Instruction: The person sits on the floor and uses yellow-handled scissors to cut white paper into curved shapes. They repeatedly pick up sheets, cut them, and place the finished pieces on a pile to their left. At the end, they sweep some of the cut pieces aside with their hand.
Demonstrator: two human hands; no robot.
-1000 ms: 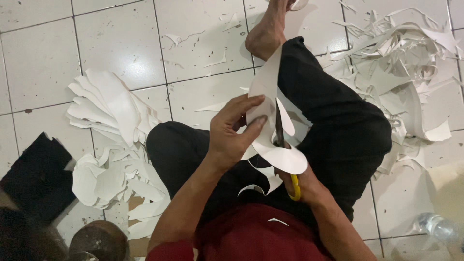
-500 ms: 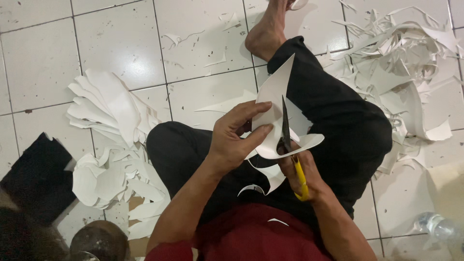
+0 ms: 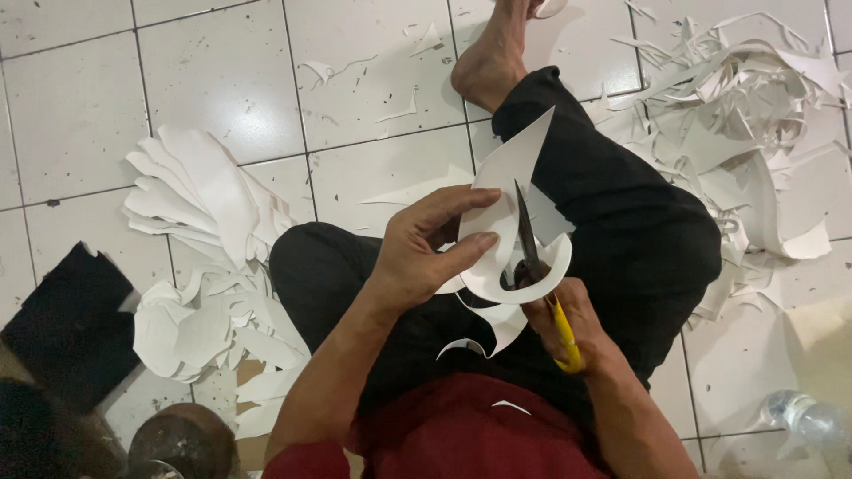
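Observation:
My left hand point(image 3: 426, 253) pinches a curved white paper cut-out point(image 3: 506, 191) above my lap, thumb and fingers on its left side. In my right hand point(image 3: 572, 324) are yellow-handled scissors point(image 3: 531, 253); their dark blades point up and lie across the middle of the paper. A pointed tip of the paper sticks up over my black trouser leg point(image 3: 621, 204). A small curved sliver of paper point(image 3: 461, 346) rests on my lap just below the hands.
A fanned stack of cut white shapes point(image 3: 200, 200) and loose pieces point(image 3: 204, 333) lie at the left on the tiled floor point(image 3: 222, 80). A big heap of paper scraps point(image 3: 754, 133) fills the right. A black cloth point(image 3: 67, 324), a round metal pot point(image 3: 182, 439) and a plastic bottle point(image 3: 803, 417) sit near the bottom.
The paper has turned in my left hand, so its pointed end now rises to the upper right. The scissor blades have come up from under the sheet and lie across it.

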